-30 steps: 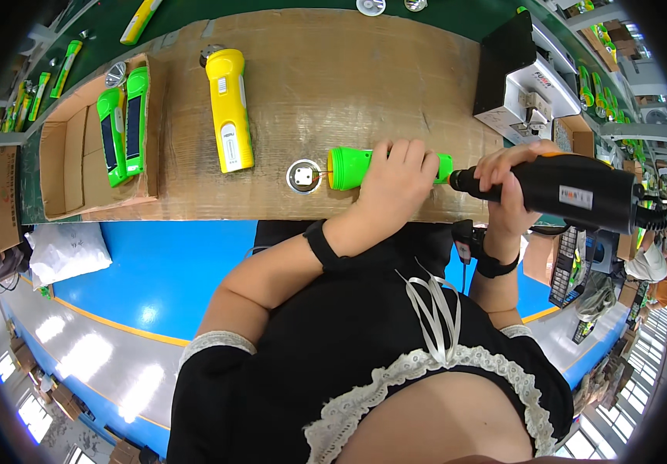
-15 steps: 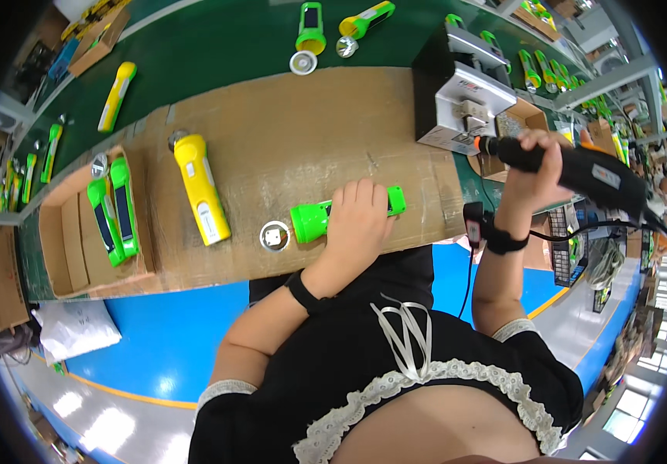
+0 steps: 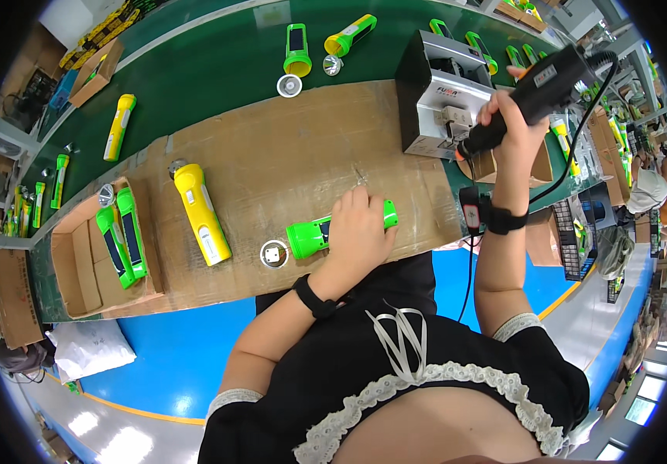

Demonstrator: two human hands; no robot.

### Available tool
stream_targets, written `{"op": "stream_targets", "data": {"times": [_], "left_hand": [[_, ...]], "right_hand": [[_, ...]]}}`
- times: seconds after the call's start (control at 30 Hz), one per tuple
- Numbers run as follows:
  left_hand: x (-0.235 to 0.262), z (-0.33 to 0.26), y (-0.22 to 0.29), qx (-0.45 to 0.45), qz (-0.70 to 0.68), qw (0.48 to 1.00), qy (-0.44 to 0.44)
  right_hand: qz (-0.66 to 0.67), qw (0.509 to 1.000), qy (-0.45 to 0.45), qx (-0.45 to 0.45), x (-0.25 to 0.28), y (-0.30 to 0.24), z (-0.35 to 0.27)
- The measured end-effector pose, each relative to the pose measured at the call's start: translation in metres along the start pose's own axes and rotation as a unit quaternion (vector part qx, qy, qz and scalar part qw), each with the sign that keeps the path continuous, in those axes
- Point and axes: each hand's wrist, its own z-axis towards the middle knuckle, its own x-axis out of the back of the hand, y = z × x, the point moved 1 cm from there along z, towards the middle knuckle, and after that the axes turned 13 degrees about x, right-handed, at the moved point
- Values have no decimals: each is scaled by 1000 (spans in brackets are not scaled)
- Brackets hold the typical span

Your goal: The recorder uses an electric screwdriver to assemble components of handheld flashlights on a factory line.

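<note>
A green flashlight body (image 3: 307, 240) lies on the cardboard sheet in front of me, its wide end to the left. Over its middle rests my left hand (image 3: 360, 232), fingers wrapped round the top and hiding that part. Beside the wide end is a round reflector head (image 3: 274, 254) with a pale square in its centre. My right hand (image 3: 518, 127) is raised at the right, gripping a black electric screwdriver (image 3: 538, 87). Its orange tip points down and left, at the edge of a small carton (image 3: 541, 176) beside a black-and-silver box (image 3: 443, 108).
A yellow flashlight (image 3: 200, 213) lies left on the cardboard sheet (image 3: 271, 147). Farther left, an open carton (image 3: 74, 267) holds green flashlights. More flashlights lie along the green bench (image 3: 217, 69). A cable (image 3: 581, 147) loops from the screwdriver past my right forearm.
The screwdriver has swung so its rear end points up and its tip sits lower, nearer the small carton. My left hand stays on the flashlight. The whole view has shifted slightly.
</note>
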Motion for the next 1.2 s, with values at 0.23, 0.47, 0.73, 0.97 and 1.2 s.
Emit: {"op": "stream_targets", "data": {"times": [0.23,0.47,0.73,0.97,1.2], "left_hand": [[-2,2,0,15,-16,1000,-20],[-4,0,-3,21,13,1000,-7],[-6,-4,0,17,9,1000,4],[0,-2,-1,20,4,1000,10],[1,-4,0,17,-7,1000,2]], "right_hand": [[148,989,-14,-2,-14,-32,-69],[146,987,-63,-21,-37,-34,-87],[165,983,-75,-38,-43,-23,-91],[92,980,-143,-100,-48,-4,-96],[145,973,-146,-101,-49,2,-104]]}}
